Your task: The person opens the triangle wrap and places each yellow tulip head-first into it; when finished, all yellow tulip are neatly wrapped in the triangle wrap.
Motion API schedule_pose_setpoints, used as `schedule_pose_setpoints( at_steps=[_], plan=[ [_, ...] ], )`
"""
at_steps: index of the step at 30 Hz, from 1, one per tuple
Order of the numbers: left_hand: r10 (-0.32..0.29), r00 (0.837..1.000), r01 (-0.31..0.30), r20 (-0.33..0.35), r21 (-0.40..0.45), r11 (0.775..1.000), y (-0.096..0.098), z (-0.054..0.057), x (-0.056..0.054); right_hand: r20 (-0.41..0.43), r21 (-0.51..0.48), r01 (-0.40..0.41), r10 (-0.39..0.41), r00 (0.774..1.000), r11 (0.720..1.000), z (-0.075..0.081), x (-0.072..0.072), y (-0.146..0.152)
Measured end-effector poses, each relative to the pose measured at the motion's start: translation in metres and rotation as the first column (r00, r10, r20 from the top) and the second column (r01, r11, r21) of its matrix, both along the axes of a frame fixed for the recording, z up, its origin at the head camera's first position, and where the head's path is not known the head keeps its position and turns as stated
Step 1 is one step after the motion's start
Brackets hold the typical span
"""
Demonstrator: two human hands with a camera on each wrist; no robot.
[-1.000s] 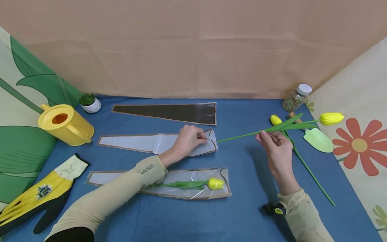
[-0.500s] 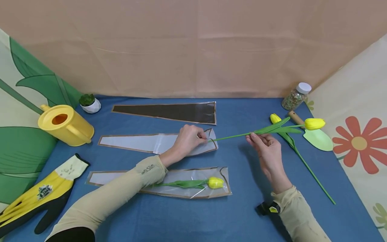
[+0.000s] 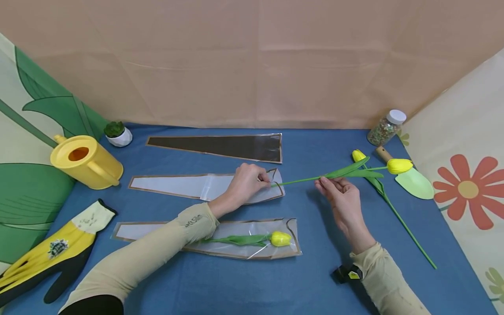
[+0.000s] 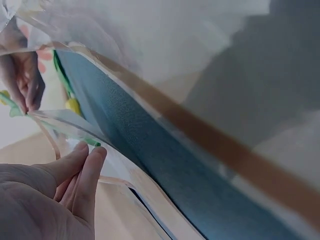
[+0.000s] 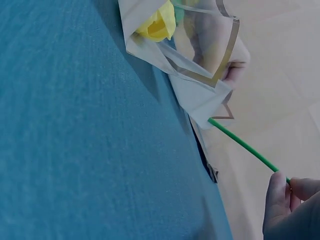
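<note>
My left hand [image 3: 245, 180] pinches the clear and white flower sleeve [image 3: 179, 186] with brown edging near its wide right end. In the left wrist view, the sleeve's mouth gapes, and a green stem tip [image 4: 95, 143] shows by my thumb and finger. My right hand [image 3: 342, 199] grips an artificial yellow tulip [image 3: 348, 171] by its green stem, just below the leaves. The stem's end enters the sleeve's mouth; its bloom points right, over the trowel. Nearer to me, under my left forearm, lies another sleeve [image 3: 252, 226] with a yellow tulip in it.
A black sleeve [image 3: 220, 146] lies farther back. At right are a second loose tulip [image 3: 397, 216], a green trowel [image 3: 415, 183] and a jar [image 3: 386, 127]. At left stand a yellow watering can [image 3: 87, 162], a potted succulent [image 3: 119, 135] and a garden glove [image 3: 55, 249].
My right hand has moved left with the tulip, and the stem's end has passed from outside the sleeve's mouth to within it. My left hand has stayed in place on the sleeve.
</note>
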State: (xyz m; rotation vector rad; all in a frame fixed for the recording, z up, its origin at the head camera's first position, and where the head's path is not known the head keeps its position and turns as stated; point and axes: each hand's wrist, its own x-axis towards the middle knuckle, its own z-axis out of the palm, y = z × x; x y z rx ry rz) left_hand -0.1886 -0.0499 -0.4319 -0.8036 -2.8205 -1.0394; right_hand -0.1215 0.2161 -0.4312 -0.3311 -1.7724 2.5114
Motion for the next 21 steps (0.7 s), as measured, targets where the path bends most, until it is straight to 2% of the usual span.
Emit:
schedule_pose_setpoints(
  at_steps=[7,15,21],
  plan=[
    [0.004,1.000,-0.004,-0.014,-0.013,1.000,0.0005,0.0007,0.0010,0.011,0.012,0.007,-0.007,1.000,1.000,-0.0027,0.0005,-0.0006],
    [-0.005,0.999,0.004,-0.035,-0.032,0.999,0.0010,-0.0008,0.0027,0.020,0.020,-0.022,0.021,1.000,1.000,-0.0023,-0.0002,-0.0046],
    [-0.007,0.999,0.005,-0.046,-0.035,0.999,0.0022,-0.0007,0.0035,0.026,0.020,0.004,-0.005,1.000,1.000,-0.0045,-0.0013,-0.0065]
  ],
)
